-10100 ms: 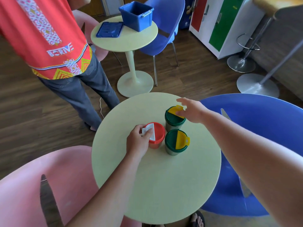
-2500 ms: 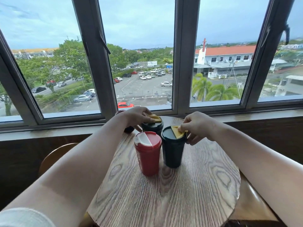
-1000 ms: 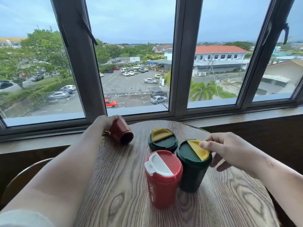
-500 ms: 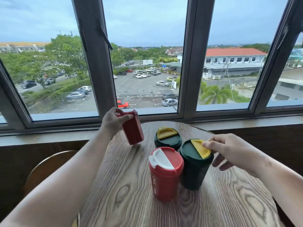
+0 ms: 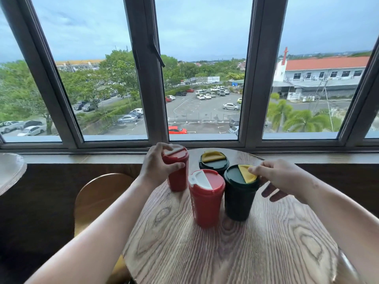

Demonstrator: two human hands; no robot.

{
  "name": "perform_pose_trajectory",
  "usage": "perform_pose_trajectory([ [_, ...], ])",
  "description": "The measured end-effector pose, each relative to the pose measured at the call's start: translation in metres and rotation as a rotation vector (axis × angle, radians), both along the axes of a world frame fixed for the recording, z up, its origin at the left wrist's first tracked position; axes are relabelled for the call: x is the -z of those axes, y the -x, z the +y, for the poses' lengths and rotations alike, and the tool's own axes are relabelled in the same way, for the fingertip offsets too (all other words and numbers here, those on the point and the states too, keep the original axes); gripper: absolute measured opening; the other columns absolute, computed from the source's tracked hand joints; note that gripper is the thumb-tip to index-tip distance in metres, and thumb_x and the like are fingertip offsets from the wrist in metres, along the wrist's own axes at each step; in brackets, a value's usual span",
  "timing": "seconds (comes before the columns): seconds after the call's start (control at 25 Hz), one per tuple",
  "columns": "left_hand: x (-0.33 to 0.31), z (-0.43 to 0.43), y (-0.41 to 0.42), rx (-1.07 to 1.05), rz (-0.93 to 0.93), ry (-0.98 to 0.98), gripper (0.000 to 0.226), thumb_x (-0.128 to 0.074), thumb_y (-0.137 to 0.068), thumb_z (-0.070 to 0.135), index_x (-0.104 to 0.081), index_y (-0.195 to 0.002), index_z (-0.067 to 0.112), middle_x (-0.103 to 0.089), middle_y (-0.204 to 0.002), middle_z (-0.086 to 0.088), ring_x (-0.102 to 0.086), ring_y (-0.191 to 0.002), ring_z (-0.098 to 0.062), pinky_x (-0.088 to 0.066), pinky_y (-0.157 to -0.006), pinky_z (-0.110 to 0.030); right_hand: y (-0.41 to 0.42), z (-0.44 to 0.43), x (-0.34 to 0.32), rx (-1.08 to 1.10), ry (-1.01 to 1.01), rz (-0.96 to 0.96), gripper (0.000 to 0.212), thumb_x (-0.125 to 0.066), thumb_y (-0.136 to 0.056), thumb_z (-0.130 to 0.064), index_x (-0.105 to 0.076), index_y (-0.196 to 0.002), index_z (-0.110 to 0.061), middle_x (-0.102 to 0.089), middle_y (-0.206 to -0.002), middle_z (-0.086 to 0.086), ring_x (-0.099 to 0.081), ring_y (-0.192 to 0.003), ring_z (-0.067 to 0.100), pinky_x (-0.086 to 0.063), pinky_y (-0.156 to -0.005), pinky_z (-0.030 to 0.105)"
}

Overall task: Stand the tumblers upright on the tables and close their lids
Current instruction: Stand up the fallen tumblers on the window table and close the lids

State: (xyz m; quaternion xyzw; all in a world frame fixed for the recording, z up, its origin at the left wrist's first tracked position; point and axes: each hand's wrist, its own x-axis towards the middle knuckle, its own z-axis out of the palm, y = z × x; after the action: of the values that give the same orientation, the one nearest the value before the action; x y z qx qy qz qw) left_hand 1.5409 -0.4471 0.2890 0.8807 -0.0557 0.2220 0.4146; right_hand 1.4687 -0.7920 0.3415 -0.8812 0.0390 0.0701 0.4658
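Working outward across the round wood-grain table (image 5: 235, 253), I see my right hand (image 5: 281, 179), loosely curled, pressing the yellow flap of the near dark-green tumbler (image 5: 240, 193). Farther off, my left hand (image 5: 158, 167) wraps the far red tumbler (image 5: 177, 173), upright; next I judge its white flap needs pressing shut.

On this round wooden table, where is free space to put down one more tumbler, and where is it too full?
Free: the whole near half of the wooden table, from the front red tumbler and front green tumbler to the near rim. Crowded: the window side, where four tumblers cluster with the left hand and right hand.
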Motion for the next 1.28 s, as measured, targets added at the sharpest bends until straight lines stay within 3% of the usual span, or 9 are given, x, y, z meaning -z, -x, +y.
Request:
perform_pose_trajectory([
  [0.12, -0.014, 0.001, -0.005, 0.076, 0.199, 0.233, 0.08, -0.08, -0.076, 0.061, -0.048, -0.143, 0.03, -0.061, -0.13, -0.004, -0.063, -0.107, -0.018, -0.053, -0.097, -0.041, -0.001, -0.001, 0.002, -0.003, 0.0, -0.001, 0.034, -0.065, -0.097, -0.043, -0.072, -0.099, -0.009, -0.074, -0.095, 0.016, -0.074, -0.064, 0.027, -0.058, -0.055, 0.034],
  [0.2, -0.029, 0.003, -0.009, 0.143, 0.44, 0.435, 0.055, -0.065, -0.093, 0.059, -0.059, -0.138, 0.027, -0.064, -0.126, -0.006, -0.062, -0.102, -0.02, -0.054, -0.095, -0.045, -0.001, -0.002, 0.002, -0.004, -0.002, -0.007, 0.035, -0.065, -0.097, -0.044, -0.073, -0.098, -0.01, -0.075, -0.095, 0.016, -0.075, -0.065, 0.028, -0.059, -0.055, 0.034],
  [0.28, -0.038, 0.007, -0.01, 0.172, 0.58, 0.39, 0.035, -0.06, -0.098, 0.05, -0.075, -0.119, 0.026, -0.069, -0.109, -0.007, -0.063, -0.092, -0.024, -0.059, -0.09, -0.049, -0.001, -0.001, 0.003, -0.003, -0.001, -0.007, 0.034, -0.065, -0.097, -0.044, -0.072, -0.098, -0.01, -0.075, -0.096, 0.016, -0.076, -0.066, 0.028, -0.059, -0.055, 0.034],
  [0.4, -0.032, 0.011, -0.016, 0.095, 0.516, 0.302, 0.04, -0.067, -0.095, 0.043, -0.074, -0.118, 0.011, -0.07, -0.099, -0.013, -0.067, -0.08, -0.027, -0.064, -0.079, -0.055, -0.002, -0.001, 0.003, -0.001, -0.004, -0.005, 0.034, -0.065, -0.097, -0.043, -0.072, -0.097, -0.01, -0.074, -0.095, 0.016, -0.075, -0.065, 0.028, -0.059, -0.054, 0.034],
  [0.48, -0.028, 0.009, -0.009, 0.04, 0.446, 0.309, 0.042, -0.072, -0.093, 0.042, -0.072, -0.111, 0.004, -0.072, -0.096, -0.015, -0.071, -0.083, -0.032, -0.066, -0.069, -0.05, -0.002, -0.001, 0.003, -0.006, -0.004, -0.007, 0.034, -0.065, -0.097, -0.043, -0.071, -0.097, -0.009, -0.074, -0.095, 0.016, -0.075, -0.065, 0.027, -0.059, -0.054, 0.034],
  [0.72, -0.023, -0.01, 0.018, -0.044, 0.366, 0.354, 0.043, -0.079, -0.086, 0.046, -0.074, -0.099, 0.006, -0.077, -0.101, -0.019, -0.076, -0.093, -0.036, -0.067, -0.059, -0.048, -0.002, -0.001, 0.003, -0.013, -0.01, -0.007, 0.036, -0.065, -0.097, -0.043, -0.071, -0.098, -0.008, -0.075, -0.097, 0.016, -0.077, -0.069, 0.03, -0.061, -0.055, 0.035],
  [1.04, -0.023, -0.026, 0.032, -0.079, 0.366, 0.298, 0.036, -0.078, -0.086, 0.047, -0.074, -0.094, 0.012, -0.077, -0.103, -0.016, -0.075, -0.096, -0.031, -0.067, -0.06, -0.046, -0.002, -0.001, 0.003, -0.022, -0.01, -0.004, 0.037, -0.065, -0.097, -0.043, -0.07, -0.099, -0.006, -0.075, -0.095, 0.018, -0.077, -0.068, 0.03, -0.061, -0.054, 0.035],
  [1.2, -0.024, -0.024, 0.034, -0.095, 0.381, 0.237, 0.039, -0.07, -0.09, 0.054, -0.072, -0.098, 0.015, -0.076, -0.105, -0.013, -0.072, -0.102, -0.029, -0.067, -0.072, -0.052, -0.004, -0.002, 0.004, -0.033, -0.015, 0.002, 0.037, -0.064, -0.097, -0.042, -0.069, -0.099, -0.005, -0.074, -0.09, 0.018, -0.074, -0.063, 0.03, -0.062, -0.056, 0.038],
  [1.28, -0.025, -0.025, 0.039, -0.105, 0.381, 0.167, 0.05, -0.063, -0.093, 0.059, -0.072, -0.112, 0.014, -0.075, -0.115, -0.013, -0.068, -0.109, -0.03, -0.064, -0.086, -0.052, -0.005, -0.001, 0.003, -0.041, 0.002, 0.001, 0.037, -0.062, -0.098, -0.041, -0.068, -0.098, -0.005, -0.073, -0.083, 0.018, -0.07, -0.057, 0.028, -0.059, -0.053, 0.036],
])
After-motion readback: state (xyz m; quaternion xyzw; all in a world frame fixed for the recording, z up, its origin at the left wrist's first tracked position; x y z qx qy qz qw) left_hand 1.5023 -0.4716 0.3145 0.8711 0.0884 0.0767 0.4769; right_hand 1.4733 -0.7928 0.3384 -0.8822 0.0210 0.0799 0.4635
